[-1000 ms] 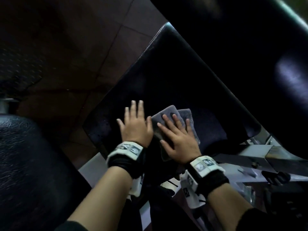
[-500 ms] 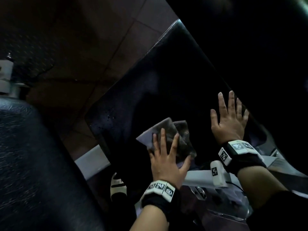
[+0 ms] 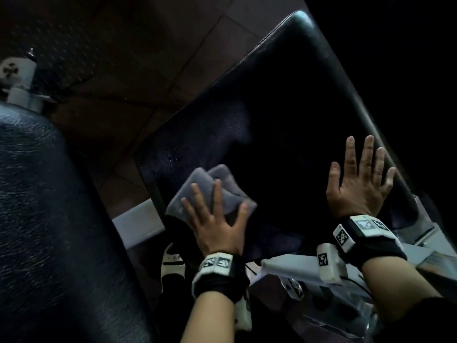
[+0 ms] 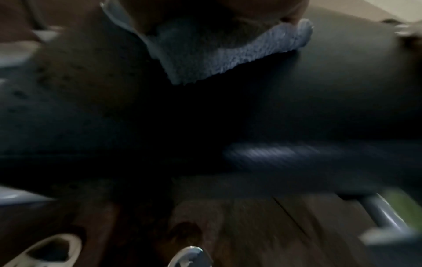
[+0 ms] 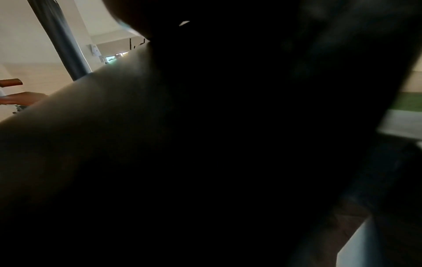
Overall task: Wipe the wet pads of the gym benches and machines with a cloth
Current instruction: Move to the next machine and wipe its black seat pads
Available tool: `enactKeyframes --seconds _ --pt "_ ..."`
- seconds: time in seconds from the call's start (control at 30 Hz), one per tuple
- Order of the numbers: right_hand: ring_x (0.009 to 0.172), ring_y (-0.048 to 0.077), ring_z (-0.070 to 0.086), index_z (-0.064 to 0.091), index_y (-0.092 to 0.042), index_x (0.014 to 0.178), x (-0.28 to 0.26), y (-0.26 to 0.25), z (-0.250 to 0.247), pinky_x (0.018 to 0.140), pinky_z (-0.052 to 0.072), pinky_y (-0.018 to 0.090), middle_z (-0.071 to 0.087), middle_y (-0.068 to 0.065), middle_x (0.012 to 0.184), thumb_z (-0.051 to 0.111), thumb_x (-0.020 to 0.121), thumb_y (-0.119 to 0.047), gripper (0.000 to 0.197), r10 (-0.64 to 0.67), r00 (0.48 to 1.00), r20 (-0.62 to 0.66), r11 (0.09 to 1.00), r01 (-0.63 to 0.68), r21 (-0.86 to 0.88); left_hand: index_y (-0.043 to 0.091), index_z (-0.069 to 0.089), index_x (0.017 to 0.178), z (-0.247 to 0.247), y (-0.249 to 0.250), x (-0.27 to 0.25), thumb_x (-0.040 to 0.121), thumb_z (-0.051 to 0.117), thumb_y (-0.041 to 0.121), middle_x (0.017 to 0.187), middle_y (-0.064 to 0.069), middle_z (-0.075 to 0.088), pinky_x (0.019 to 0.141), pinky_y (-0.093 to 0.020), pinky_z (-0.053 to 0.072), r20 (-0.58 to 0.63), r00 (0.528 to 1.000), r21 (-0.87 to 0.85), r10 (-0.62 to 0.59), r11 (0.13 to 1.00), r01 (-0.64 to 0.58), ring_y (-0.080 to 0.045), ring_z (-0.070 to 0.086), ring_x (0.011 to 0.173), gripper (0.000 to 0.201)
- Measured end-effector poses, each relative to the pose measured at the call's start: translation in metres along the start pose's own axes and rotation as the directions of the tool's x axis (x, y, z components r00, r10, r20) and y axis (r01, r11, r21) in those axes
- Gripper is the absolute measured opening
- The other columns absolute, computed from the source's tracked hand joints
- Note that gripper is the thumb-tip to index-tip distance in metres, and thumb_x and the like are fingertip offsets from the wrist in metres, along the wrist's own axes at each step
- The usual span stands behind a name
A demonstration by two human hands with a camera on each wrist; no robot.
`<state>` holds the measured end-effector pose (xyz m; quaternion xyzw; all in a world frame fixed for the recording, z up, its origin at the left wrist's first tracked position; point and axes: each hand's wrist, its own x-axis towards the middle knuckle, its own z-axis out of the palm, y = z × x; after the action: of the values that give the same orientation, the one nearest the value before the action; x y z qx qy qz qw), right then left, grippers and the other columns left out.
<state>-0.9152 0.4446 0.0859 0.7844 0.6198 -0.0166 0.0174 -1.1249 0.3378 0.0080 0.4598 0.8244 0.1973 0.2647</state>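
Observation:
The black seat pad (image 3: 284, 120) slopes across the middle of the head view, with water droplets (image 3: 170, 157) near its lower left corner. A folded grey cloth (image 3: 210, 184) lies on that corner. My left hand (image 3: 217, 214) presses on the cloth with its fingers spread and straight. In the left wrist view the cloth (image 4: 228, 54) shows under my palm on the pad (image 4: 319, 90). My right hand (image 3: 361, 179) lies flat and empty on the pad's right edge, fingers spread. The right wrist view is mostly dark pad (image 5: 114, 144).
Another black pad (image 3: 49, 219) fills the left side, with a white metal knob (image 3: 17, 78) above it. A dark backrest (image 3: 420, 70) rises at the upper right. The white machine frame (image 3: 291, 268) runs under my wrists, above my shoe (image 3: 170, 263). Brown floor tiles (image 3: 123, 58) lie beyond.
A second ago my right hand pressed the cloth and my left lay flat beside it. The left hand now presses it and has slid it toward the pad's lower left corner; the right rests at the right edge.

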Motion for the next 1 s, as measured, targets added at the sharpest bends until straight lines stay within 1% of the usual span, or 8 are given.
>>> enactKeyframes --seconds 0.07,0.23,0.3,0.4,0.53,0.73,0.93,1.0 --pt "0.146 0.02 0.0 0.002 -0.04 0.15 0.0 0.0 0.0 0.112 -0.006 0.04 -0.004 -0.007 0.159 0.019 0.091 -0.05 0.062 0.0 1.0 -0.006 1.0 0.0 0.004 0.041 0.022 0.147 0.002 -0.024 0.009 0.08 0.041 0.07 0.159 -0.013 0.01 0.114 -0.06 0.013 -0.12 0.981 -0.036 -0.154 0.988 0.151 -0.046 0.009 0.142 0.075" --pt "0.146 0.019 -0.001 0.003 -0.04 0.15 0.0 0.001 0.0 0.113 -0.002 0.046 -0.006 -0.009 0.159 0.019 0.091 -0.05 0.062 -0.016 1.0 -0.013 1.0 0.016 0.025 0.019 0.033 0.148 0.016 -0.04 -0.039 0.089 0.028 0.065 0.159 -0.02 0.0 0.116 -0.051 0.009 -0.062 0.948 0.019 -0.313 0.949 0.315 -0.042 0.006 0.144 0.075" --pt "0.146 0.019 -0.002 0.002 -0.041 0.15 0.0 0.002 0.002 0.113 -0.002 0.045 -0.007 -0.009 0.159 0.018 0.091 -0.051 0.062 -0.018 1.0 -0.008 0.999 0.018 0.029 0.022 0.025 0.151 0.023 -0.03 -0.069 0.087 0.02 0.069 0.158 -0.019 -0.01 0.116 -0.05 0.003 0.016 0.937 -0.011 -0.35 0.937 0.35 -0.041 -0.006 0.144 0.08" --pt "0.146 0.018 -0.001 0.0 -0.042 0.149 0.0 0.003 0.003 0.113 -0.002 0.045 -0.006 -0.009 0.159 0.018 0.091 -0.052 0.061 -0.008 1.0 -0.011 0.999 0.009 0.032 0.029 0.029 0.149 0.032 -0.006 -0.097 0.085 -0.019 0.066 0.153 -0.031 -0.017 0.111 -0.062 -0.013 0.23 0.925 0.064 -0.304 0.953 0.297 -0.055 -0.021 0.137 0.088" --pt "0.146 0.018 -0.002 0.001 -0.042 0.149 0.0 0.003 0.004 0.113 -0.002 0.046 -0.006 -0.009 0.159 0.018 0.091 -0.052 0.061 -0.016 1.0 -0.025 0.999 0.017 0.036 0.016 0.02 0.15 0.035 0.026 -0.087 0.08 0.044 0.069 0.155 -0.03 -0.003 0.107 -0.072 0.012 0.022 0.983 -0.001 -0.183 0.983 0.183 -0.053 -0.005 0.141 0.091" --pt "0.146 0.017 -0.002 0.001 -0.042 0.149 0.0 0.005 0.006 0.114 -0.002 0.046 -0.007 -0.01 0.159 0.018 0.092 -0.051 0.06 -0.026 0.999 -0.036 0.999 0.028 0.037 0.028 0.023 0.149 0.021 0.013 -0.015 0.079 0.045 0.07 0.158 -0.022 0.006 0.11 -0.064 0.011 -0.127 0.99 -0.017 -0.055 0.998 0.053 -0.05 0.005 0.142 0.085" --pt "0.145 0.02 0.003 0.004 -0.041 0.149 -0.001 0.004 0.005 0.113 0.001 0.047 -0.003 -0.008 0.159 0.019 0.092 -0.05 0.06 -0.03 0.997 -0.066 0.998 0.033 0.045 0.048 0.004 0.144 0.009 -0.034 -0.009 0.071 0.038 0.075 0.156 -0.022 0.014 0.107 -0.063 0.026 -0.142 0.861 -0.3 -0.488 0.85 0.433 -0.046 0.02 0.139 0.085" --pt "0.145 0.019 0.002 0.004 -0.041 0.149 -0.001 0.005 0.005 0.113 0.001 0.047 -0.004 -0.008 0.159 0.019 0.092 -0.05 0.06 -0.034 0.997 -0.067 0.999 0.036 0.035 0.053 -0.005 0.143 0.01 -0.031 -0.035 0.071 0.038 0.075 0.157 -0.022 0.01 0.107 -0.062 0.027 -0.114 0.847 -0.356 -0.519 0.817 0.453 -0.045 0.018 0.14 0.087"
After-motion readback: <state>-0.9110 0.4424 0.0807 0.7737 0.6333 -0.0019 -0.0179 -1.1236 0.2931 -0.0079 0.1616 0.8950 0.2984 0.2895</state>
